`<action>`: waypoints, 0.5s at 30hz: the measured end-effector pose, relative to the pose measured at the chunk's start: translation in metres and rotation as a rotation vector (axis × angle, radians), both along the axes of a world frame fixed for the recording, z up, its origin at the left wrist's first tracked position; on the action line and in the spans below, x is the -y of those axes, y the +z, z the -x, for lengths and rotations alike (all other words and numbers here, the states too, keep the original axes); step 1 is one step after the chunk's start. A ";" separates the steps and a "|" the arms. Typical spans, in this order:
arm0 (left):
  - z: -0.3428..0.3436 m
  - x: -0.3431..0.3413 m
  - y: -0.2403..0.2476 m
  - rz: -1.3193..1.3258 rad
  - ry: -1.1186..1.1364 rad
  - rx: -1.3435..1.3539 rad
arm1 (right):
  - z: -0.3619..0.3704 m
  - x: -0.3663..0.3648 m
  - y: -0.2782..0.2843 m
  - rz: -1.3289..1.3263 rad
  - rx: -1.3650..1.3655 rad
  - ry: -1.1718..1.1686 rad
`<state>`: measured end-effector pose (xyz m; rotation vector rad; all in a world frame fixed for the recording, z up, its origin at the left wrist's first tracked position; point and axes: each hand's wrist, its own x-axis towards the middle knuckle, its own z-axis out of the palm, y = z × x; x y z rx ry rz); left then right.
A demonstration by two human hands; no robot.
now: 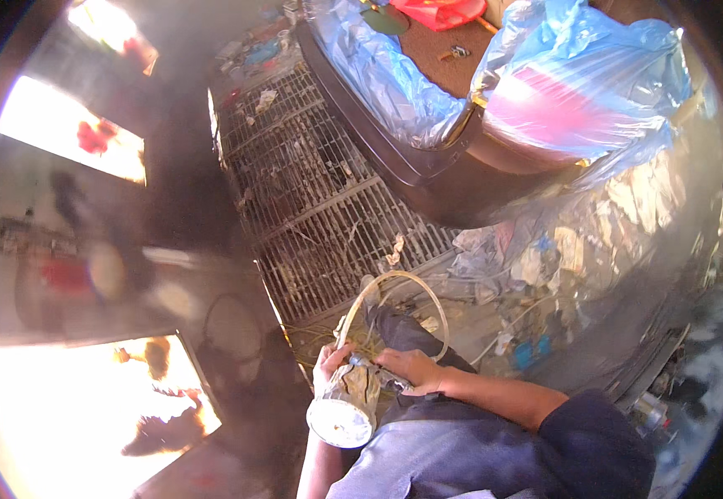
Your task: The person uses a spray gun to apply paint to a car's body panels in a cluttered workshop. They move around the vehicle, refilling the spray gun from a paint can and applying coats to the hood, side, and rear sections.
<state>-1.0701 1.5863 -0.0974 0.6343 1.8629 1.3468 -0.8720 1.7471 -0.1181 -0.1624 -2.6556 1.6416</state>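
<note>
My left hand point(328, 366) grips a grimy cylindrical container point(346, 405) with a pale round end facing me. My right hand point(411, 368) rests on the top of that container, fingers pinched at a small fitting where a clear flexible hose point(396, 287) joins it. The hose loops up and round above both hands. My right forearm in a dark sleeve point(594, 432) comes in from the lower right. My knee in grey cloth point(403, 328) lies just behind the hands.
A rusty wire cage rack point(311, 191) stands behind the hands. Above it a dark brown tub rim point(394, 166) holds blue plastic bags point(577, 83). Littered scraps and wrappers point(544, 258) lie to the right. Bright sunlit openings point(70, 407) glare at the left.
</note>
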 end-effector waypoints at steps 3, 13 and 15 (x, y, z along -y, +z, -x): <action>0.064 -0.017 -0.020 0.001 -0.055 -0.165 | 0.061 -0.022 -0.015 0.054 -0.128 -0.087; 0.230 -0.076 0.023 -0.091 0.074 0.461 | 0.228 -0.068 0.010 0.155 -0.104 -0.297; 0.249 -0.087 0.020 -0.050 -0.024 0.388 | 0.240 -0.070 0.002 0.161 -0.073 -0.317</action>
